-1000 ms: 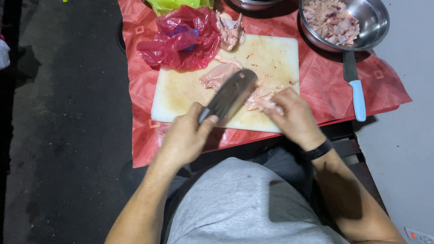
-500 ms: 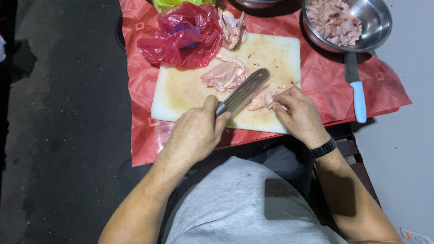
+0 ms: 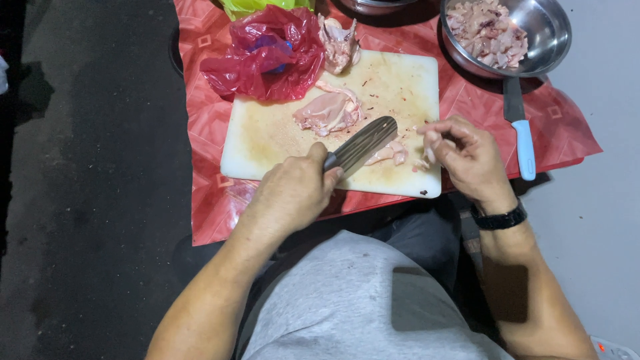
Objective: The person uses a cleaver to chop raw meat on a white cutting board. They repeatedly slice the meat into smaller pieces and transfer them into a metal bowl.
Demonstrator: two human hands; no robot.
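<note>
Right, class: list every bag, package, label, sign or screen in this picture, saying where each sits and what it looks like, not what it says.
Crumpled red plastic bag: top-left corner of the white cutting board, translucent, something blue inside.
Yellow-green plastic bag: top edge, behind the red bag, mostly cut off.
Labels, signs, screens: none visible.

A red cloth (image 3: 220, 200) with square patterning is showing under a cream, stained cutting board (image 3: 267, 140); pale pink chicken (image 3: 330, 110), a red bag (image 3: 267, 53), a blue-handled knife (image 3: 523, 147).
</note>
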